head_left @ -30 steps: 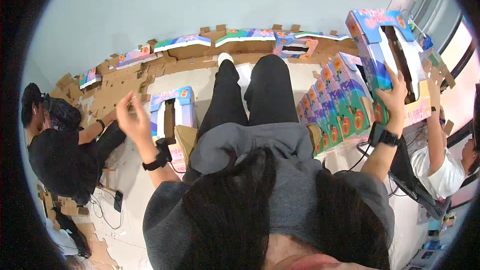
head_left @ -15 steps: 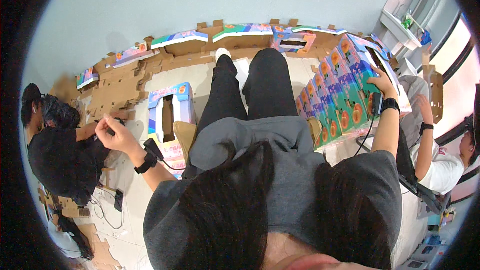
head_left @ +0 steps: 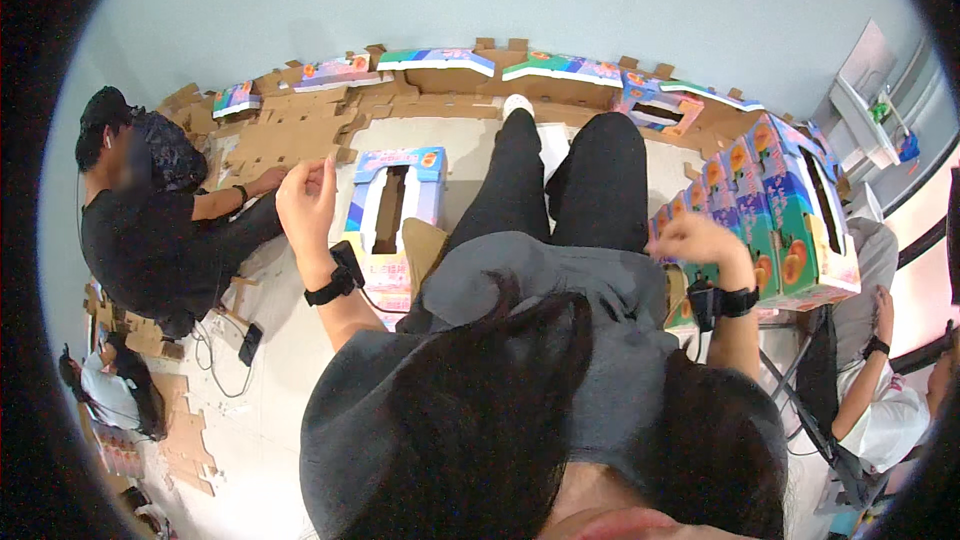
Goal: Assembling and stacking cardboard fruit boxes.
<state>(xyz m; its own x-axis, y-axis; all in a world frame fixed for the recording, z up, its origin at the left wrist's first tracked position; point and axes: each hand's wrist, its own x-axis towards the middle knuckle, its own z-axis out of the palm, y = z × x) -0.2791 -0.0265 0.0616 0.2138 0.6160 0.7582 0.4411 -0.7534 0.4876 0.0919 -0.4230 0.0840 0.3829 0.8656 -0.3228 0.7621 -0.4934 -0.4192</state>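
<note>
My left hand [head_left: 306,205] is raised beside a printed carton [head_left: 428,195], its fingers loosely bent with nothing visible in them. That carton is blue, white and pink, has a long dark opening on top, and stands left of my legs. My right hand [head_left: 698,240] hovers by my right thigh, blurred, fingers pointing left and apparently empty. Just beyond it a row of green, purple and pink cartons [head_left: 790,230] with fruit pictures stands close together. The nearest of them shows a dark slot in its white-edged top. Both wrists carry black straps with small devices.
Flattened brown cardboard [head_left: 285,135] lies on the floor at the far left. Printed carton pieces [head_left: 565,70] line the wall. A person in black [head_left: 150,240] sits at left; another in white [head_left: 890,410] sits at right. A phone with cables [head_left: 250,344] lies on the floor.
My right hand has let go of the nearest carton in the row and come back left toward my lap. My left hand has risen a little. The view has swung left.
</note>
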